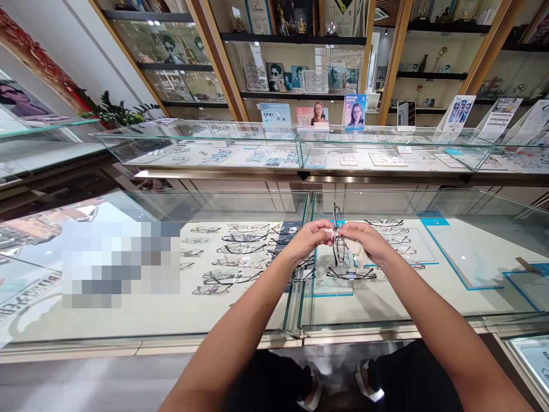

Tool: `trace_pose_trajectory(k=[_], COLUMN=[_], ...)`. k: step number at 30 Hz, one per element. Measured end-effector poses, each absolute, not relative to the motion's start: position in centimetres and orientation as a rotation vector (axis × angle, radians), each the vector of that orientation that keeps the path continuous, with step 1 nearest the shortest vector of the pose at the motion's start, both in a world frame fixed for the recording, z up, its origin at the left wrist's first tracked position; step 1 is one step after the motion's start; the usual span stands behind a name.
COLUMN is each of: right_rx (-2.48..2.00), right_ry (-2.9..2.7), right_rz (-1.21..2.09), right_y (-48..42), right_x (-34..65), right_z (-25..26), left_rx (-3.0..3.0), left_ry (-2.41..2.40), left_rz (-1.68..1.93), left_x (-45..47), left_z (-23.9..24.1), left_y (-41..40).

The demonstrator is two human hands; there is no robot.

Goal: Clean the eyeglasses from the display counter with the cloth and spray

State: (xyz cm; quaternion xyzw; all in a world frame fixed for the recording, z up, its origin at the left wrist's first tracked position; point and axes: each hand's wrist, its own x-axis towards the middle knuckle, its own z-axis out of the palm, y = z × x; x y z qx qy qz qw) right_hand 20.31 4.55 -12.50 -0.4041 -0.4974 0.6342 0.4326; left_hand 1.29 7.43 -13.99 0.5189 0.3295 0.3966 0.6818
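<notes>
Above the glass counter, both my hands meet at a pair of eyeglasses [337,246] with a dark frame, turned on end. My left hand [315,236] is closed in a pinch at the frame, with a small white piece, perhaps a tag, by its fingertips. My right hand [364,236] pinches from the other side, and a beige cloth [355,252] hangs under its fingers. Just below them lies another pair of glasses [351,274] with a small label on the lens.
Rows of eyeglasses [242,249] lie left of my hands in the glass display case [386,303]. A blue-edged panel [476,252] lies on the right. Behind stands a second glass counter [240,151] with small posters [355,112]. Shelves [295,40] line the back wall.
</notes>
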Motion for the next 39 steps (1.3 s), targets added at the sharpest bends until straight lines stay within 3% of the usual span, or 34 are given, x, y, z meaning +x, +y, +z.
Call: trace_pose_trajectory(k=[39], right_rx=[-1.013], right_ry=[-1.397], right_rz=[1.571], right_y=[4.83], right_x=[20.94], right_z=[-12.35], left_rx=[1.326], left_ry=[0.714], left_rz=[0.894], left_x=[1.09], left_z=[-14.52], left_y=[7.59])
